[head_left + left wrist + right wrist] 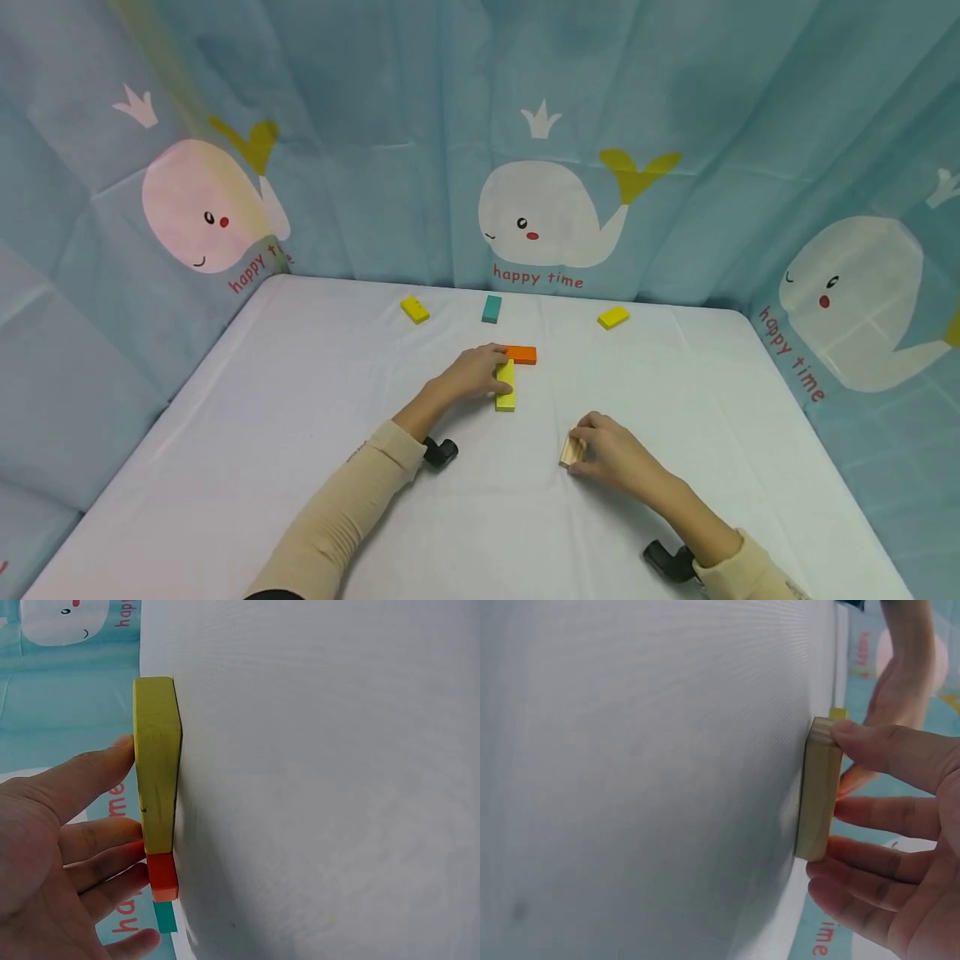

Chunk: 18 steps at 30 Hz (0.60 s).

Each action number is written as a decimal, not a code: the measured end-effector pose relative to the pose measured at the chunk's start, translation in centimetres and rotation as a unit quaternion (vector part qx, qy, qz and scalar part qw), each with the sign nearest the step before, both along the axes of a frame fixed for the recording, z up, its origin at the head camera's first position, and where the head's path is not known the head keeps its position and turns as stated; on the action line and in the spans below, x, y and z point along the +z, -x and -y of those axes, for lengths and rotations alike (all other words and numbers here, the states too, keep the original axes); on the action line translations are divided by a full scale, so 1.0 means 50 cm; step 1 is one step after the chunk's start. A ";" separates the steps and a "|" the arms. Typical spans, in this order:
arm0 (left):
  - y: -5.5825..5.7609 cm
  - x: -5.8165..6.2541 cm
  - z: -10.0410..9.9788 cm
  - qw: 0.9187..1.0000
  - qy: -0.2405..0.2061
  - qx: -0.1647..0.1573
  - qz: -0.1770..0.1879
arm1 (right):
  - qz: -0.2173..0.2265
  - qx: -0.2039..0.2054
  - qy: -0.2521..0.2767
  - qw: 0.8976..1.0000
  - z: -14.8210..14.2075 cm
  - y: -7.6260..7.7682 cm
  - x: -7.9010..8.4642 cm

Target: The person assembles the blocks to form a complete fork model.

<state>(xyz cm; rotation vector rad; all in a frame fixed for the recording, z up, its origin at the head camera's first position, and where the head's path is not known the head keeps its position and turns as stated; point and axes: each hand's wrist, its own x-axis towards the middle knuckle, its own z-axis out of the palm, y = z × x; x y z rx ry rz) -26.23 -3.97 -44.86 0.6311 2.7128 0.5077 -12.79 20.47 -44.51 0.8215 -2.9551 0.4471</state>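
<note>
In the head view my left hand (474, 372) reaches over a long yellow block (506, 400), its thumb resting on top. Its other fingertips lie where the yellow block meets an orange block (522, 355). The left wrist view shows these fairly straight fingers (101, 836) touching the upper face of the yellow block (157, 765), with the orange block (163, 877) right at its far end. My right hand (617, 452) holds a plain wooden block (572, 450) close over the table. In the right wrist view its thumb is at one end of the wooden block (819, 795), fingers toward the other.
Along the back of the white table (262, 417) lie a yellow block (415, 309), a teal block (491, 309) and another yellow block (613, 317). A blue curtain (375, 167) with whale prints rises behind and beside the table. A black wrist device (441, 452) hangs under each forearm.
</note>
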 end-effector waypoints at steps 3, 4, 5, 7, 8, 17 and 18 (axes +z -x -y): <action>0.001 -0.001 0.000 1.000 0.003 -0.003 -0.002 | -0.005 -0.001 -0.008 1.000 0.003 -0.002 0.001; 0.002 -0.001 0.001 1.000 0.004 -0.003 -0.003 | -0.005 -0.002 -0.010 1.000 0.005 -0.002 0.001; 0.002 0.000 0.001 1.000 0.004 -0.003 -0.003 | -0.004 -0.005 -0.013 1.000 0.006 -0.002 0.002; 0.002 0.000 0.002 1.000 0.004 -0.003 -0.003 | 0.000 -0.013 -0.018 1.000 0.009 -0.002 0.002; 0.002 0.000 0.002 1.000 0.004 -0.002 -0.004 | 0.002 -0.017 -0.021 1.000 0.010 -0.002 0.002; 0.002 -0.001 0.003 1.000 0.000 -0.004 -0.002 | 0.002 -0.008 -0.013 1.000 0.017 -0.002 0.000; 0.002 0.000 0.003 1.000 0.001 -0.003 -0.001 | 0.000 -0.003 -0.013 1.000 0.018 -0.001 0.000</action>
